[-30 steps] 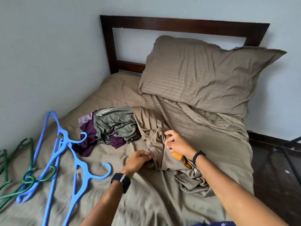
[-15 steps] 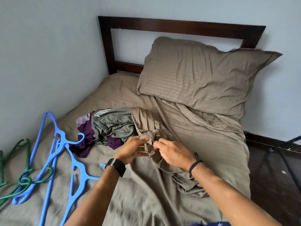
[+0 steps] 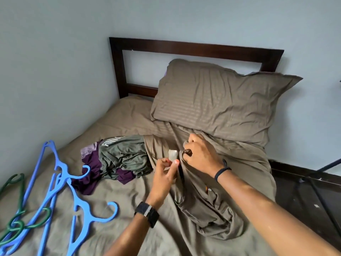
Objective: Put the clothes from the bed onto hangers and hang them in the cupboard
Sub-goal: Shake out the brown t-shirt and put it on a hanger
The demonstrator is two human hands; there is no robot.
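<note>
Right hand [image 3: 200, 156] moved up, both hands' fingers [image 3: 167, 161] pinching taupe garment [image 3: 206, 204]

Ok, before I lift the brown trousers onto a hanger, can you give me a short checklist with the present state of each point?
1. Left hand holds the trousers at the label: ok.
2. Right hand grips the waistband near the button: ok.
3. Trousers lie flat and straight: not ok, bunched.
4. A blue hanger lies on the bed: ok.
5. Hangers are separate: not ok, tangled with green ones.
6. Cupboard has room: cannot tell, not in view.
</note>
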